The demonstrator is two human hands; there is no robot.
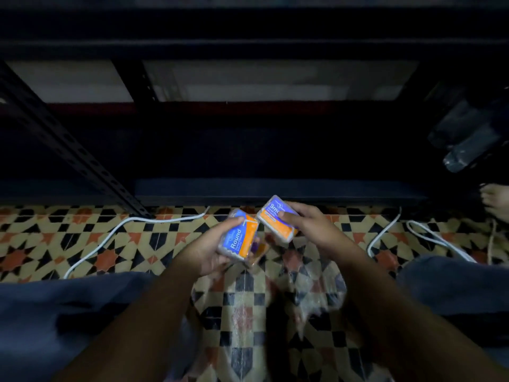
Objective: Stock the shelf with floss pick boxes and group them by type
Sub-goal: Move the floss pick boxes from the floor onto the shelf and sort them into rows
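Two floss pick boxes up over the tiled floor (82, 244), both just in front of the dark shelf unit (248, 150); left hand (212, 249) curled round the "Round" box (238, 239), thumb across its top edge; right hand (311, 227) grips the second box (276, 217), fingers covering most of the label, only "Smo" readable; the two boxes' near corners almost touch, can't tell if they do; something purple and orange sits under the "Round" box, mostly hidden, can't identify it; clear plastic wrap (311, 296) on the floor between the knees, blurred, contents unclear; shelf interior very dark, only a pale board (261, 84) at the back shows; dim clear bottles (465, 139) at the shelf's right end, cut by shadow; white cable (115, 230) runs along the floor left of the boxes, another (429, 235) to the right; a bare foot (495, 202) at the frame's right edge, cut off.
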